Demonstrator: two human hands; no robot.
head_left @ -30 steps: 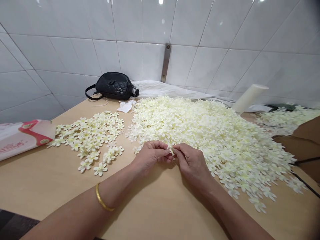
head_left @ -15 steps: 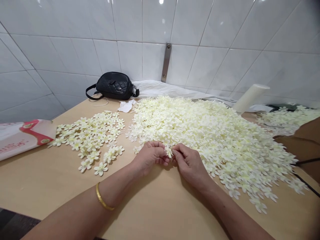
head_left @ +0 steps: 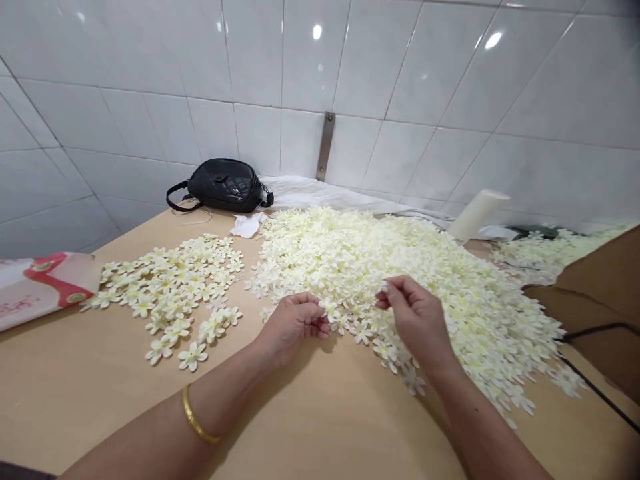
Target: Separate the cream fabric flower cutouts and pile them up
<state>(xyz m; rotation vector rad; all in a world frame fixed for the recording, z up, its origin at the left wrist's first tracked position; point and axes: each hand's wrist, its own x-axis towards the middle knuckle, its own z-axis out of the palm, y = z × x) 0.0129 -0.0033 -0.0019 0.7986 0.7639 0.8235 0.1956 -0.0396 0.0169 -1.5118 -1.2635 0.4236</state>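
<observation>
Pale, likely light and soft — pinch the flower [head_left: 329,309] by its centre. Your left hand [head_left: 293,327] grips it at the near edge of the pile [head_left: 345,250]; whether your right hand [head_left: 421,320] pinches another, I can't tell.

- Straight ahead of me, a wall [head_left: 400,73] of glossy pale tiles, faintly marbled in grey, sweeping right across my view!
- Over on my left, a side wall [head_left: 30,187] in matching tiles, a dark slanting seam where the two meet.
- Centre now, low on the tiles: a narrow metal strip [head_left: 325,147], leaning slightly, a fastener at each end.
- Up high, bright glints [head_left: 317,31] bouncing off the glaze!
- And below, my surface [head_left: 320,433], smooth, light wood-toned.
- Bottom left, a dark sliver [head_left: 20,471] past its edge, too little to identify.
</observation>
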